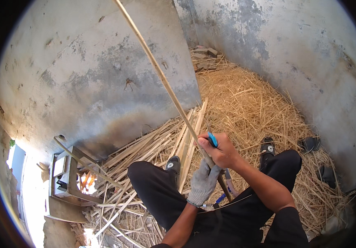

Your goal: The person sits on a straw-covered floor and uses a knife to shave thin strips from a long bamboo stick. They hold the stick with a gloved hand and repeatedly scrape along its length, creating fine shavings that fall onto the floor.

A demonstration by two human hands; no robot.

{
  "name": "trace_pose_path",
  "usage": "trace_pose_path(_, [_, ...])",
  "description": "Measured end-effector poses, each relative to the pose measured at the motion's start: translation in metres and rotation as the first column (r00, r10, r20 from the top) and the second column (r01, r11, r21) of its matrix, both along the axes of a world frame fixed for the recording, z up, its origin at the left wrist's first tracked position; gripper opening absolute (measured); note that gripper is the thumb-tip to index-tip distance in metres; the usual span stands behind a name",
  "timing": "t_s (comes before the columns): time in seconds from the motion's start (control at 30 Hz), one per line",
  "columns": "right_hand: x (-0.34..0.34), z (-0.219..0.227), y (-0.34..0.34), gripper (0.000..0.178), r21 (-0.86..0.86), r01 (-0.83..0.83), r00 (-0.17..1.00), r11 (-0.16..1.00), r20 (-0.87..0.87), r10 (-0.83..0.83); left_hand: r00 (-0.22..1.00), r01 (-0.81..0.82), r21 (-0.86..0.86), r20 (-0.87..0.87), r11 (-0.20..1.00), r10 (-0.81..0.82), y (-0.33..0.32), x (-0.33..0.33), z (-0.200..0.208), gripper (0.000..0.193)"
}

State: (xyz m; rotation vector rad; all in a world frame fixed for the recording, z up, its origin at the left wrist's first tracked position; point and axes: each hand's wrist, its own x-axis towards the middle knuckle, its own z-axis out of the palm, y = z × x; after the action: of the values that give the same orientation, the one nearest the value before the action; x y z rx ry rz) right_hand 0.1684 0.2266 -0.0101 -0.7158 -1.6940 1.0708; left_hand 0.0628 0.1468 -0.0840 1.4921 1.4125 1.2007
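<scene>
A long, thin bamboo pole (161,74) slants from the upper edge down to my lap. My left hand (203,181), in a grey knitted glove, is wrapped round its lower part. Just above it, my bare right hand (219,151) is closed on a blue-handled knife (213,139), with the fist against the pole. A thin blade seems to rise from the handle, and its edge is too small to make out. Below my hands, the pole's dark lower end (224,188) runs toward my lap. Beside it lies a blue and grey object (220,200), partly hidden.
Split bamboo strips (145,142) lie piled to the left, against a stained wall (103,82). Pale shavings (248,99) heap up ahead and right. A wooden frame (64,188) with another stick (87,163) stands at left. Bricks (207,53) lie at the back; dark shoes (309,144) sit at right.
</scene>
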Motion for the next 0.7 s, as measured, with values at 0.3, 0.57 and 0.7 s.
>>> trace_pose_path(0.3, [-0.003,-0.002,-0.004,0.024,-0.001,-0.024,1.0,1.0,0.004,0.024,0.97,-0.039,0.072,-0.236,0.997,0.055,-0.004,-0.014,-0.003,0.027])
trace_pose_path(0.57, [-0.003,-0.002,-0.004,0.025,0.0,-0.017,1.0,1.0,-0.023,0.017,0.978,-0.039,0.089,-0.199,0.995,0.056,-0.003,-0.01,0.004,0.028])
trace_pose_path(0.7, [0.004,0.004,-0.004,0.026,0.017,-0.007,1.0,1.0,0.011,0.007,0.976,-0.022,0.06,-0.215,0.998,0.034,-0.002,-0.009,0.004,0.029])
